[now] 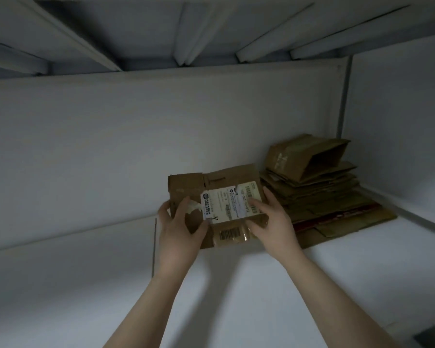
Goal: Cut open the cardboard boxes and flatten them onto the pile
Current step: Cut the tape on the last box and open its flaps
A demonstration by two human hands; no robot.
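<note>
Cardboard box [186,183], flattened, held up in front of the back wall [136,146], above the white bench [86,285] and just left of the pile [332,197] of flattened cardboard. Long axis runs left to right; broad face is tilted toward the camera, showing a white shipping label [224,203] with a barcode sticker [227,234] below it. Left hand [178,229] grips the lower left edge, thumb on the front face. Right hand [274,222] holds the right edge, fingers curled onto the label. Both forearms reach up and forward, roughly parallel. Box's right edge overlaps the pile in view; contact cannot be told. Pile sits in the right rear corner against the side wall [399,121], with a half-collapsed box [309,156] on top. Open bench lies left and front. Slatted panel [211,33] overhead.
</note>
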